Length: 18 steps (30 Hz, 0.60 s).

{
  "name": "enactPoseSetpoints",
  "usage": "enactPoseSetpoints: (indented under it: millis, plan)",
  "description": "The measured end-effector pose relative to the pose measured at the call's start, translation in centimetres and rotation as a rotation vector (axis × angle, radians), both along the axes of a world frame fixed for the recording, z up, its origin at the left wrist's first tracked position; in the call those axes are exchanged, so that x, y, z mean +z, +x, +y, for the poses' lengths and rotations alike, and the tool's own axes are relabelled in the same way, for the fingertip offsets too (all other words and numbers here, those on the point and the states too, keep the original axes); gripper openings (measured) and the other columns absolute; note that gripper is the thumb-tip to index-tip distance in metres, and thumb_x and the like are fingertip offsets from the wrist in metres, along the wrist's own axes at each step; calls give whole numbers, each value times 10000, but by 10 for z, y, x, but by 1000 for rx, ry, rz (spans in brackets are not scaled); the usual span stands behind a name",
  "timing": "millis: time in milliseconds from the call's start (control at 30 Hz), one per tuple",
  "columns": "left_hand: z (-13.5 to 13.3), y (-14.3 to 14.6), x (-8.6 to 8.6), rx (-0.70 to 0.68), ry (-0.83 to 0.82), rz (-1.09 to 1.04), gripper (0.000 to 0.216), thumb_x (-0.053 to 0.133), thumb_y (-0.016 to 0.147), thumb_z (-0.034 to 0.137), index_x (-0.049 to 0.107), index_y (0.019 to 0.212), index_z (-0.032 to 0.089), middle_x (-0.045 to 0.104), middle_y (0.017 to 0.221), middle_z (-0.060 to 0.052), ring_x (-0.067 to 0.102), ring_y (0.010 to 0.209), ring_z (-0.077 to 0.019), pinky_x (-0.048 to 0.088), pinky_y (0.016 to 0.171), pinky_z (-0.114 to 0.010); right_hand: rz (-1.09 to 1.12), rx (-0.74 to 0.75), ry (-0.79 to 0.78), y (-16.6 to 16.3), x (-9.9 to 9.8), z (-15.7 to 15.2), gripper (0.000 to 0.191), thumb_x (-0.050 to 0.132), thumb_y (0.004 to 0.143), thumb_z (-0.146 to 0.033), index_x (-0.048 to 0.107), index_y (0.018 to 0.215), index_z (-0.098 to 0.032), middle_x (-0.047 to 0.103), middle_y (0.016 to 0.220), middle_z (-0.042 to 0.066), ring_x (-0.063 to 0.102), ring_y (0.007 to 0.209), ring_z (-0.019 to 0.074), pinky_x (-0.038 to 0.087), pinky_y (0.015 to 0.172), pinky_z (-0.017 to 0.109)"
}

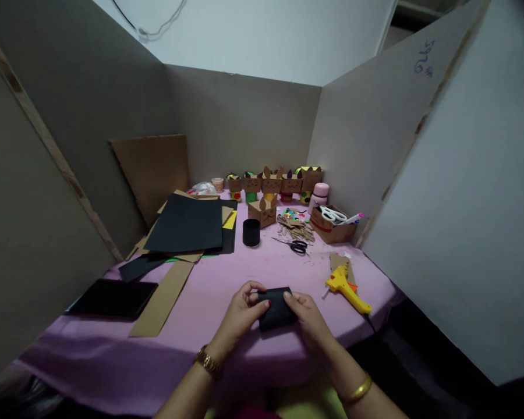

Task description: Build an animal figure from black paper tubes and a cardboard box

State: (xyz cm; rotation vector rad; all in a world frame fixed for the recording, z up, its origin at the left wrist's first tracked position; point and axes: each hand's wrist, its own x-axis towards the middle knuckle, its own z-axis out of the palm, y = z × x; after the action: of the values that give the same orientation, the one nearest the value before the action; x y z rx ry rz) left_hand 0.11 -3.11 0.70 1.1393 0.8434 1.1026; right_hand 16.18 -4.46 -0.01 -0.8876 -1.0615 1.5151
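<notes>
Near the table's front edge, a small piece of black paper (276, 317) is held between both hands. My left hand (250, 305) pinches its left side, thumb on top. On the other side my right hand (304, 308) grips the upper right corner, thumb also on the face. The fingers behind the paper are partly hidden. Farther back stands a short black cylinder (251, 233), with a brown cardboard box with a cat face (262, 213) behind it. Black-handled scissors (297, 247) lie to the cylinder's right.
Black sheets (186, 224) and cardboard are stacked at left, beside a cardboard strip (163, 299) and a dark tablet-like slab (113, 298). A yellow glue gun (347, 291) lies at right, near a cardboard tool box (332, 227). Several cat-faced figures (271, 183) line the back.
</notes>
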Motion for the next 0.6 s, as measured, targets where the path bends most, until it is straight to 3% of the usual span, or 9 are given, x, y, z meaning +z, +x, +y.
enactPoseSetpoints:
  millis: [233,333,433,600]
  plan:
    - [1,0,-1,23,-2,-19,401,766,600,303,492,871,192,585,571,71,493,496,-76,334,523,-197,-47,-29,25,2,1,3,383,679,718,-502,740,754,-126,648,557,-3,523,532,134,385,554,249]
    - [1,1,-1,31,1,-23,406,776,578,306,498,853,196,588,577,66,504,499,-85,344,522,-203,-86,-12,39,2,-1,5,326,766,639,-430,750,758,-127,685,610,9,565,577,156,418,599,267]
    - [1,0,-1,44,-1,-33,427,784,562,294,502,869,198,601,613,55,523,529,-93,367,547,-212,-79,-11,61,1,-3,5,334,763,644,-422,751,827,-143,717,683,22,606,634,183,455,665,306]
    - [0,-1,1,52,-9,-54,409,685,693,374,476,1007,214,644,761,14,566,615,-117,408,615,-250,-32,-86,92,-1,-6,3,345,721,693,-452,735,873,-158,738,778,43,640,718,209,480,749,357]
